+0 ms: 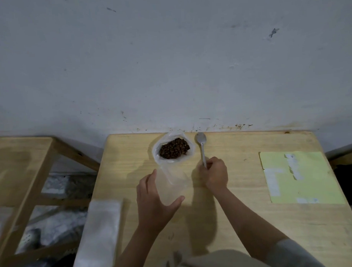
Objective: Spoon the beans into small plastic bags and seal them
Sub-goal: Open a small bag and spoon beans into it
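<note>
Right hand (213, 175) fingers grip spoon (202, 147); left hand (155, 202) spread.

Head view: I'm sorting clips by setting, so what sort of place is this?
Probably a plain home or workshop corner, not a fitted kitchen: a bare wooden table stands against a scuffed, stained wall, with a second wooden frame beside it.

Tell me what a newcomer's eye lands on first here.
The open bag of dark beans at the table's far edge by the wall stands out first. Right beside it lies a metal spoon, its handle in the grip of the right hand. The left hand holds a clear small bag in front.
</note>
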`<action>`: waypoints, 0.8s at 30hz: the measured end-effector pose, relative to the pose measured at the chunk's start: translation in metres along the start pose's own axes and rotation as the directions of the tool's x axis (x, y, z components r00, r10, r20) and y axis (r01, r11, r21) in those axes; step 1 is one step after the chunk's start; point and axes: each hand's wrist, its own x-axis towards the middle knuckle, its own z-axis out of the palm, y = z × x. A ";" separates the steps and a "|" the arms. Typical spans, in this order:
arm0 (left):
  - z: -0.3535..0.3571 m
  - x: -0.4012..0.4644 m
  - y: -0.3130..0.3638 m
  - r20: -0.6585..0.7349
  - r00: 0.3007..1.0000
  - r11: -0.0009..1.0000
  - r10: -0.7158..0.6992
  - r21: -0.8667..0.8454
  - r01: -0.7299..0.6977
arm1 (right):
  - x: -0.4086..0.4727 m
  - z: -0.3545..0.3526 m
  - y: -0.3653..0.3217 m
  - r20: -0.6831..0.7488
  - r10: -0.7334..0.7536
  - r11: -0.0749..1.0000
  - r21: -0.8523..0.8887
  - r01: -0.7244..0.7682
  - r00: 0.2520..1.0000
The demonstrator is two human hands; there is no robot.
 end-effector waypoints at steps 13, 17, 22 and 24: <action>0.004 -0.002 -0.008 0.004 1.000 0.999 -0.030 0.014 0.030 | -0.009 -0.034 -0.015 -0.372 0.034 0.957 0.279 0.077 0.927; 0.006 -0.004 -0.014 -0.001 0.999 0.999 -0.045 -0.011 0.045 | -0.013 -0.057 -0.023 -0.496 -0.113 0.851 0.400 0.342 0.861; 0.005 -0.005 -0.020 -0.018 0.998 0.998 -0.066 -0.019 0.065 | -0.026 -0.078 -0.051 -0.510 -0.156 0.724 0.523 0.449 0.846; 0.005 -0.005 -0.022 -0.019 0.997 0.997 -0.080 -0.015 0.080 | -0.030 -0.077 -0.061 -0.498 -0.232 0.710 0.500 0.495 0.836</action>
